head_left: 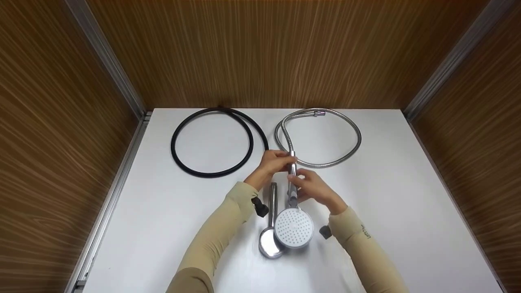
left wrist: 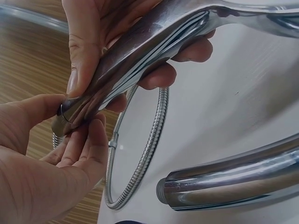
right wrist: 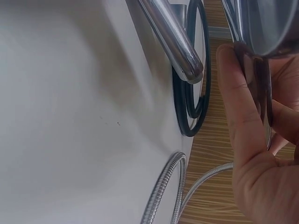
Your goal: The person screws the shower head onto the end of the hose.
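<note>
My right hand (head_left: 315,188) grips the chrome handle of a shower head (head_left: 294,228), its white spray face turned up toward the head camera. With thumb and fingers, my left hand (head_left: 272,162) pinches the metal fitting (left wrist: 70,119) of the silver shower hose where it meets the handle's end. That hose (head_left: 321,165) runs from there into a loop on the table. Below the held handle lies a second chrome shower head (head_left: 269,243), partly covered in the head view. Its handle (left wrist: 229,179) ends in a bare thread, shown in the left wrist view.
A black hose (head_left: 208,175) lies coiled at the back left of the white table (head_left: 407,228). The silver hose's other end fitting (head_left: 320,114) rests near the back edge. Wood-grain panels (head_left: 260,53) with metal rails close in the back and sides.
</note>
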Available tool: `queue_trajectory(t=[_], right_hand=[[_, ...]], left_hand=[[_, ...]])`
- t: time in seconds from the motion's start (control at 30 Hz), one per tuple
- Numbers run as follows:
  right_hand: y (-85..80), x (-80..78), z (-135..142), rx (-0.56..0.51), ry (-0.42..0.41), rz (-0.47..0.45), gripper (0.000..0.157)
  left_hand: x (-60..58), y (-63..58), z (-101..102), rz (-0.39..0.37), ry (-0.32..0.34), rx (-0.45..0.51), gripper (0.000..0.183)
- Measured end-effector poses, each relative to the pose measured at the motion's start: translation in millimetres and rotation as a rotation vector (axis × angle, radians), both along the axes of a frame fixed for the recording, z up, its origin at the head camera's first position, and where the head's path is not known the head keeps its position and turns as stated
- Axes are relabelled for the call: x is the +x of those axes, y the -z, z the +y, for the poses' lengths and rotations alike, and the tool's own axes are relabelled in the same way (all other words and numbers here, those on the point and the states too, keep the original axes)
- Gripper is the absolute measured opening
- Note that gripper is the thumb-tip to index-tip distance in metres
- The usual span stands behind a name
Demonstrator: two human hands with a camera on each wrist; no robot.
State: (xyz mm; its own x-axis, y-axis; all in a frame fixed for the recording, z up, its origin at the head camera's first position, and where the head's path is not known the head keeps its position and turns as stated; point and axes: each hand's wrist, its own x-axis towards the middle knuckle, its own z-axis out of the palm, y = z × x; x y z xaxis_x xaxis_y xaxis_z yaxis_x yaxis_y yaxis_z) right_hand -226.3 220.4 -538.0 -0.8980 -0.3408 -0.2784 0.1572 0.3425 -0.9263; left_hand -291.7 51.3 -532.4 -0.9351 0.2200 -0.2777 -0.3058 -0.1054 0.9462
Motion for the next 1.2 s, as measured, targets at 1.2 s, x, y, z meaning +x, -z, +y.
queue_trajectory(t=[1.2], right_hand=[[-0.9,-2.0,-1.6,0.039,-0.002,0.008,0.051]], left_hand=[[1.2,-2.0,-0.4,-0.001,0.005,-0.052,0.033]])
